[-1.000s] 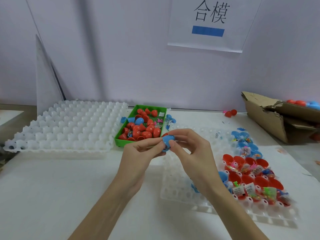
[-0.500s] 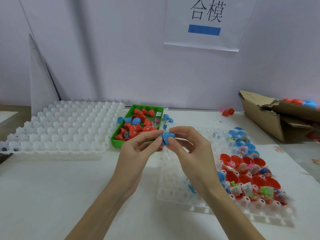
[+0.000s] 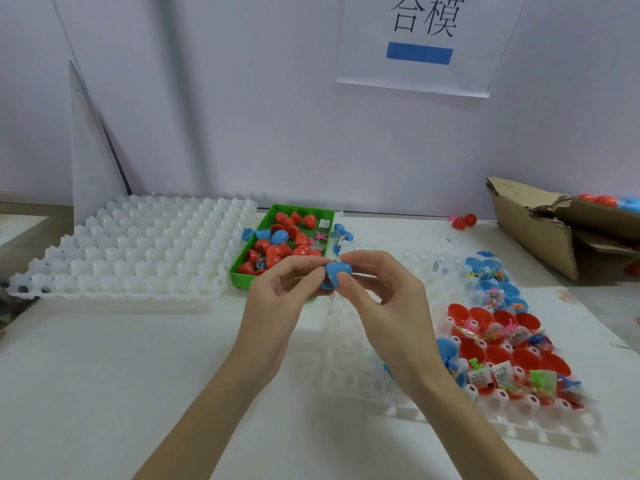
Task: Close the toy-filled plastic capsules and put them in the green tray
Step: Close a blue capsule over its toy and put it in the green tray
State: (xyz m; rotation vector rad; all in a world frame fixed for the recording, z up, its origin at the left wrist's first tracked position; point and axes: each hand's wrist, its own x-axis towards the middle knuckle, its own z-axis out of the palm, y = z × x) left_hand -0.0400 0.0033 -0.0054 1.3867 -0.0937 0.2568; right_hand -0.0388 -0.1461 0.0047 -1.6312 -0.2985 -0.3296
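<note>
Step in hand: pressing the two halves of the blue capsule [image 3: 337, 273] together, held in the air at the centre of the view, just in front of the green tray [image 3: 242, 271]
Left hand [image 3: 277, 299]: fingertips pinch the capsule's left side
Right hand [image 3: 384, 299]: thumb and forefinger pinch its right side
Doing it well: line the rims up square and squeeze evenly; judging by the grip, a skewed push could pop the halves apart. Whether the seam is shut I cannot tell
Next: drop it in the green tray at 11 o'clock from the hands, already holding red and blue capsules
Open capsules [image 3: 491, 344]: at 4 o'clock, toy-filled, in a clear holder
Desk [image 3: 104, 393]: white; a white cell tray [image 3: 138, 247] at 10 o'clock, a cardboard box [image 3: 540, 230] at 2 o'clock
Room: pale wall with a paper sign [image 3: 422, 43] at 12 o'clock
</note>
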